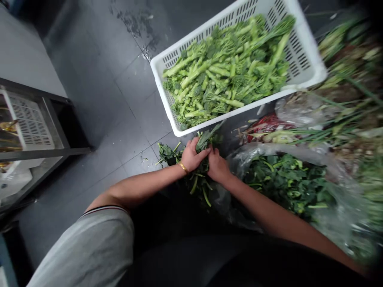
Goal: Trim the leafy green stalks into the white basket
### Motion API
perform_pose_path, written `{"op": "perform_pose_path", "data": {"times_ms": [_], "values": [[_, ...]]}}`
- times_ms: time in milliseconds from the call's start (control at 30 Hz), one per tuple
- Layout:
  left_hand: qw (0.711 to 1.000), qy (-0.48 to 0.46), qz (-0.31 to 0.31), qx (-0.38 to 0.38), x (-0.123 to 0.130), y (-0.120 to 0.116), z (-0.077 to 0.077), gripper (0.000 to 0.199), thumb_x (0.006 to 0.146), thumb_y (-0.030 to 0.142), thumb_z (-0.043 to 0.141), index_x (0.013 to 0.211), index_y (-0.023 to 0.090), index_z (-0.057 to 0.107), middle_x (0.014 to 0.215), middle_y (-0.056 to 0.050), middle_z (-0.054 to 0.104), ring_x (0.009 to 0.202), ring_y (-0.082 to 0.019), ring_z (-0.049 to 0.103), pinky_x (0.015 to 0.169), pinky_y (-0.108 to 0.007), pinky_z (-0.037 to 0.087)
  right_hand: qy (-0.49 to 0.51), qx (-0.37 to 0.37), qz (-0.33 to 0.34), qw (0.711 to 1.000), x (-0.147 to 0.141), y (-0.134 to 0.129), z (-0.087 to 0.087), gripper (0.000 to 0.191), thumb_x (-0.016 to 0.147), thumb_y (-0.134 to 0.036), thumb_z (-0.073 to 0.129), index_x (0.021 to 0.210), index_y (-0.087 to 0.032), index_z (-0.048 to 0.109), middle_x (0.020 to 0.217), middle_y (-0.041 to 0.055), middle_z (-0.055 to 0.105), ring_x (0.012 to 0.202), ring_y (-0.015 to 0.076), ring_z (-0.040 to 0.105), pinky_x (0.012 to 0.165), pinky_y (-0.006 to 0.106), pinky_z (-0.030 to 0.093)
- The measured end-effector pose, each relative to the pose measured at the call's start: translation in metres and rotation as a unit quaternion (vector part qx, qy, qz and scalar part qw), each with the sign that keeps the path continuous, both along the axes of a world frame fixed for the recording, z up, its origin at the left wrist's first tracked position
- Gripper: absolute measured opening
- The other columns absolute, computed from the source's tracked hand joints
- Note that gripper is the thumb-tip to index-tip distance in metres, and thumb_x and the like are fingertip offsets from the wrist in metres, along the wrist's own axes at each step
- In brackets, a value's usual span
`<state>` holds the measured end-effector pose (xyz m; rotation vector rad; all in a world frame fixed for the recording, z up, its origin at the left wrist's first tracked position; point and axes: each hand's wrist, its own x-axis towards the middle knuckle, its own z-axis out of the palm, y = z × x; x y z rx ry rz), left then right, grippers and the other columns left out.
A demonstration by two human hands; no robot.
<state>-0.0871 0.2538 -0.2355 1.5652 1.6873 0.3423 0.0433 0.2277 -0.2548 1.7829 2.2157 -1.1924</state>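
Observation:
My left hand (192,156), with a gold bracelet at its wrist, is closed round a leafy broccolini stalk (206,138). Close against it, my right hand (218,164) is closed on the same greens, its fingertips partly hidden. Dark leaves stick out above both hands. Under them, loose leaves and stems (195,184) lie in a heap, partly covered by my wrists. Just beyond, a white slotted basket (164,104) holds many trimmed broccolini stems (220,73) with small florets.
To my right, a clear plastic bag (239,159) holds leafy greens (284,181). Behind it lie spring onions (338,123) and a red net bag (266,122). On the left stands a metal rack (44,153) with a white basket (31,119). The grey tiled floor (98,91) has wet patches.

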Motion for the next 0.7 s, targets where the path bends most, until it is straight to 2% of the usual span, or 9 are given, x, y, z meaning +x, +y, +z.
{"op": "perform_pose_path", "data": {"times_ms": [100,167,233,300,400,500,600,667,700], "values": [[0.997,-0.038,-0.021,0.065,0.017,-0.012,0.066,0.043,0.082,0.043,0.061,0.116,0.019,0.052,0.102,-0.007,0.056,0.099,-0.021,0.054,0.09,-0.036,0.047,0.018,0.072,-0.025,0.997,0.023,-0.015,0.057,0.077,0.083,-0.028,0.05,0.147,-0.009,0.013,0.121,0.0233,0.048,0.09,0.0301,0.062,0.076,0.04,0.051],[0.992,-0.076,-0.04,0.09,0.037,-0.023,0.098,0.046,0.081,0.044,0.062,0.119,0.02,0.052,0.104,-0.007,0.056,0.1,-0.022,0.053,0.092,-0.038,0.046,0.022,0.112,-0.026,0.993,0.05,-0.03,0.086,0.077,0.082,-0.031,0.051,0.146,-0.011,0.015,0.124,0.0232,0.047,0.093,0.0316,0.061,0.076,0.042,0.052],[0.986,-0.122,-0.053,0.1,0.069,-0.036,0.116,0.048,0.081,0.045,0.062,0.121,0.022,0.052,0.105,-0.006,0.057,0.101,-0.023,0.052,0.093,-0.039,0.046,-0.007,0.143,-0.015,0.99,0.087,-0.046,0.108,0.074,0.079,-0.03,0.053,0.144,-0.012,0.022,0.126,0.0237,0.046,0.097,0.034,0.06,0.078,0.043,0.051],[0.98,-0.171,-0.053,0.091,0.11,-0.048,0.116,0.051,0.081,0.048,0.061,0.126,0.025,0.05,0.107,-0.006,0.057,0.104,-0.024,0.052,0.095,-0.041,0.045,-0.072,0.159,-0.007,0.985,0.132,-0.059,0.118,0.072,0.075,-0.026,0.054,0.14,-0.01,0.028,0.125,0.0256,0.046,0.099,0.0365,0.059,0.076,0.044,0.051],[0.971,-0.23,-0.037,0.053,0.175,-0.067,0.078,0.058,0.081,0.051,0.061,0.132,0.028,0.046,0.112,-0.008,0.056,0.108,-0.026,0.051,0.097,-0.041,0.044,-0.174,0.149,-0.01,0.973,0.198,-0.073,0.105,0.073,0.073,-0.02,0.053,0.14,-0.009,0.028,0.121,0.0287,0.049,0.086,0.0358,0.063,0.066,0.043,0.05],[0.976,-0.214,-0.032,-0.002,0.218,-0.082,0.005,0.064,0.082,0.051,0.058,0.138,0.027,0.04,0.116,-0.011,0.053,0.11,-0.026,0.053,0.098,-0.042,0.044,-0.216,0.124,0.024,0.968,0.239,-0.081,0.054,0.068,0.076,-0.016,0.048,0.141,-0.008,0.03,0.109,0.0295,0.053,0.069,0.0322,0.065,0.056,0.04,0.046],[0.978,-0.132,-0.144,-0.076,0.225,-0.084,-0.07,0.074,0.082,0.053,0.057,0.144,0.021,0.033,0.126,-0.018,0.048,0.118,-0.032,0.05,0.1,-0.046,0.041,-0.209,0.135,0.069,0.966,0.243,-0.083,-0.011,0.05,0.082,-0.013,0.039,0.13,-0.005,0.047,0.094,0.0295,0.057,0.067,0.0323,0.064,0.056,0.039,0.043],[0.967,-0.072,-0.206,-0.129,0.219,-0.077,-0.103,0.078,0.085,0.052,0.052,0.149,0.017,0.024,0.13,-0.022,0.046,0.12,-0.036,0.05,0.099,-0.049,0.04,-0.212,0.157,0.062,0.963,0.232,-0.081,-0.044,0.045,0.086,-0.015,0.033,0.125,-0.005,0.053,0.095,0.0321,0.057,0.073,0.0346,0.064,0.057,0.04,0.041],[0.961,-0.045,-0.226,-0.154,0.216,-0.072,-0.112,0.08,0.086,0.052,0.049,0.15,0.016,0.018,0.131,-0.024,0.046,0.119,-0.036,0.051,0.098,-0.05,0.04,-0.213,0.163,0.053,0.962,0.226,-0.08,-0.055,0.044,0.088,-0.017,0.031,0.124,-0.006,0.054,0.099,0.0341,0.056,0.076,0.0356,0.064,0.057,0.04,0.04]]}}
